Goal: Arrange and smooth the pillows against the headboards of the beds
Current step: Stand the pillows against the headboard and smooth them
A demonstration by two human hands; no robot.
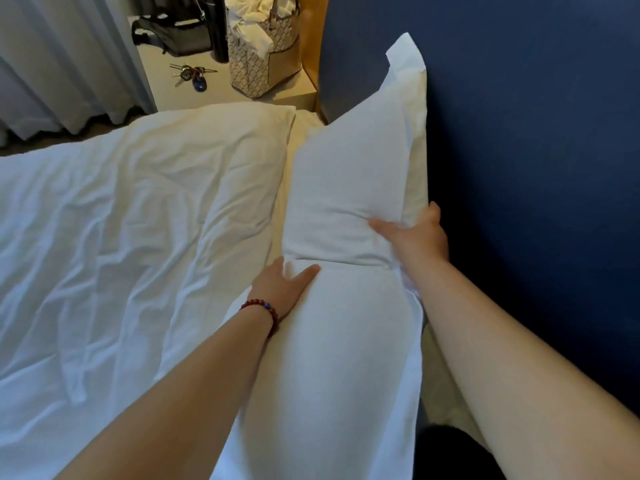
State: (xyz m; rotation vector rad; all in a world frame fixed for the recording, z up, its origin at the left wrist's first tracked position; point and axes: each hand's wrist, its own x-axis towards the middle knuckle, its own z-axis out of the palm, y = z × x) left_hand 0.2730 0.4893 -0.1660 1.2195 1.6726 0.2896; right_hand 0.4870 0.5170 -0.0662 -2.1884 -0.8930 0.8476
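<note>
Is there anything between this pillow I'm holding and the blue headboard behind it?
No object shows between them. The pillow leans on the headboard at its top; only the right hand, gripping its headboard-side edge, sits between them. The left hand presses its front.

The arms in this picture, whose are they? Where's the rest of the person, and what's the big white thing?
The camera sits on a person's head and looks down, so you see only their arms. They are making a bed. The white pillows stand against the blue headboard. The left hand, with a red bead bracelet, presses flat on their front. The right hand grips their top edge. A rumpled white duvet covers the bed, and keys and a patterned bag sit on the bedside table.
</note>
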